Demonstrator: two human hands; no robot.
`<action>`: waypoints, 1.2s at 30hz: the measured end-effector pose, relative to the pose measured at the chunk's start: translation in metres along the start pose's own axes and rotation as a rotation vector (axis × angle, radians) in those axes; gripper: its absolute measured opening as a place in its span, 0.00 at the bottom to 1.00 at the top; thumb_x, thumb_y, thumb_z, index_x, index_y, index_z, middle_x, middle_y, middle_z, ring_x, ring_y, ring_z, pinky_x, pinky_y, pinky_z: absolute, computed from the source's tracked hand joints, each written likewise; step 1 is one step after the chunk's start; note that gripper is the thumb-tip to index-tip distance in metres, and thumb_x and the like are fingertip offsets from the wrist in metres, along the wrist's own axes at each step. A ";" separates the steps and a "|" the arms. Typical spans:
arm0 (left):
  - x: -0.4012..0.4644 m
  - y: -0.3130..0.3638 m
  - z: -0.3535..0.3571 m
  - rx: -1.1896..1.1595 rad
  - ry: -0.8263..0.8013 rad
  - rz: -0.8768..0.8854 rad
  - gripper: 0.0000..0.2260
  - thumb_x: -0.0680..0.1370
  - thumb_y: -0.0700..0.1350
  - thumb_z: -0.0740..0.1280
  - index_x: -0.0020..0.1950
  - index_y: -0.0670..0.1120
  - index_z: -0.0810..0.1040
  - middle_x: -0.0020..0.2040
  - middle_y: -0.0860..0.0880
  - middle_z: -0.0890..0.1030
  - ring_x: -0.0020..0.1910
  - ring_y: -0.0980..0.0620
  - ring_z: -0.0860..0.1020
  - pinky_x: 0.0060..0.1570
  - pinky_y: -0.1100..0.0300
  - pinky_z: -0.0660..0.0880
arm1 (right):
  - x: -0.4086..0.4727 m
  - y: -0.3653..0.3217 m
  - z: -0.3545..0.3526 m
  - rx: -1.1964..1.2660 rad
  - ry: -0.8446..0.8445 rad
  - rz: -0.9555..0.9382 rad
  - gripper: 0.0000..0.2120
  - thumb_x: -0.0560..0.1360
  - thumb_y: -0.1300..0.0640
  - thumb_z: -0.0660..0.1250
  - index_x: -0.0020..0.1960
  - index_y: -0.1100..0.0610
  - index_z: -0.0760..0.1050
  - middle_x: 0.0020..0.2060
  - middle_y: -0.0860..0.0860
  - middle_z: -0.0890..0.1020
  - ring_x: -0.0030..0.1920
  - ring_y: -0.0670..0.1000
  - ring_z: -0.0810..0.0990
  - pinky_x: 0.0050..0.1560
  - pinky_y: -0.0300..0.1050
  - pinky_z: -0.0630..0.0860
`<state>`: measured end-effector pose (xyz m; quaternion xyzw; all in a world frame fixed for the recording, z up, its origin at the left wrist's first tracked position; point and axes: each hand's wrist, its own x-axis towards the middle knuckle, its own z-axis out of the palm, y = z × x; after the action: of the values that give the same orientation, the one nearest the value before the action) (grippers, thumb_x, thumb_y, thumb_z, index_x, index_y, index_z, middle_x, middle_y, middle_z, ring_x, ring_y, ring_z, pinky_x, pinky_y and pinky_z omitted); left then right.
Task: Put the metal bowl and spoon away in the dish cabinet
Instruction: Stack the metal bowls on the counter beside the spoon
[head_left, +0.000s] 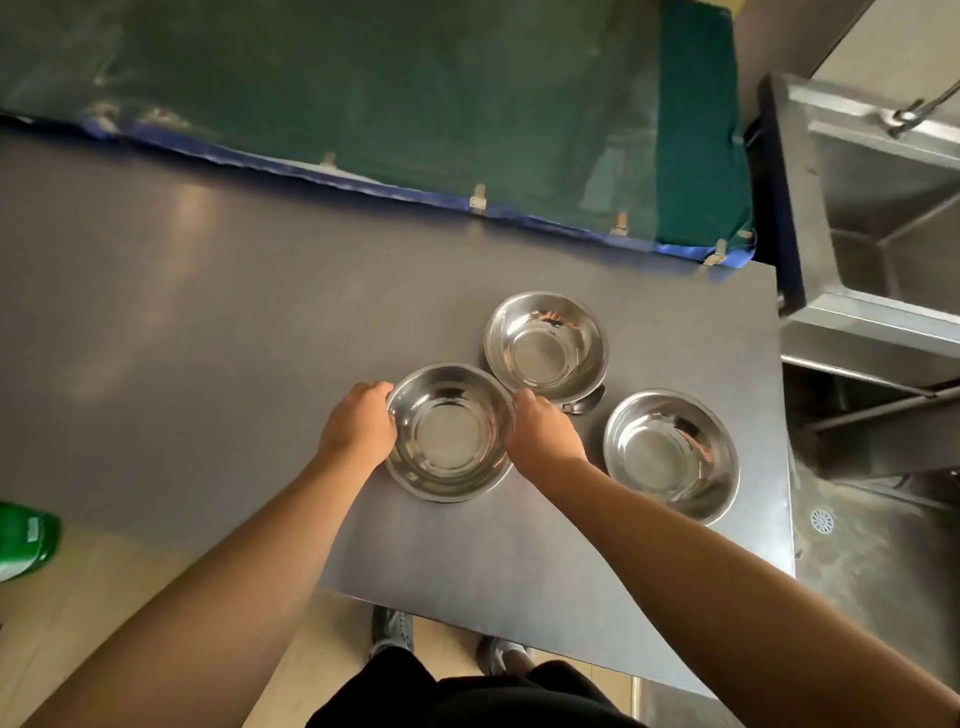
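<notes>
Three shiny metal bowls sit on a steel table (260, 322). My left hand (358, 423) grips the left rim of the nearest bowl (449, 434), and my right hand (543, 431) grips its right rim. A second bowl (545, 347) stands just behind it, touching or nearly touching. The third bowl (670, 454) rests to the right, near the table's edge. A spoon (587, 402) peeks out from under the second bowl, mostly hidden by the bowl and my right hand.
A green tarp with blue edging (415, 104) covers the area behind the table. A steel sink unit (883, 208) stands at the right, with a floor drain (822, 520) below. A green bottle (23, 540) shows at the left edge.
</notes>
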<state>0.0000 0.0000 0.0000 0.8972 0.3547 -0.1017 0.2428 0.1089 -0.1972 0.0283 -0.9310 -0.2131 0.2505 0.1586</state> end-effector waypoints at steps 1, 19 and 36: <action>0.000 0.000 0.000 -0.026 -0.005 -0.024 0.15 0.78 0.40 0.65 0.65 0.46 0.77 0.57 0.42 0.80 0.55 0.38 0.79 0.51 0.51 0.75 | 0.001 0.001 0.003 0.044 -0.010 0.030 0.11 0.83 0.54 0.57 0.55 0.61 0.73 0.52 0.59 0.81 0.52 0.63 0.80 0.48 0.51 0.72; -0.033 -0.007 -0.021 -0.263 0.171 -0.248 0.19 0.75 0.40 0.68 0.65 0.50 0.79 0.54 0.46 0.85 0.56 0.41 0.80 0.54 0.53 0.76 | 0.010 -0.006 -0.019 0.199 -0.003 -0.180 0.09 0.81 0.55 0.63 0.57 0.58 0.78 0.47 0.55 0.85 0.47 0.59 0.83 0.47 0.51 0.80; 0.055 0.126 -0.027 -0.405 0.103 -0.007 0.17 0.74 0.38 0.69 0.63 0.47 0.81 0.56 0.46 0.84 0.54 0.46 0.81 0.47 0.63 0.68 | 0.066 0.064 -0.107 0.283 0.178 0.078 0.09 0.75 0.62 0.64 0.54 0.57 0.79 0.43 0.52 0.83 0.46 0.59 0.81 0.41 0.44 0.76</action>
<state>0.1264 -0.0334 0.0501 0.8328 0.3829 0.0169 0.3993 0.2380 -0.2414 0.0644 -0.9255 -0.1246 0.2005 0.2963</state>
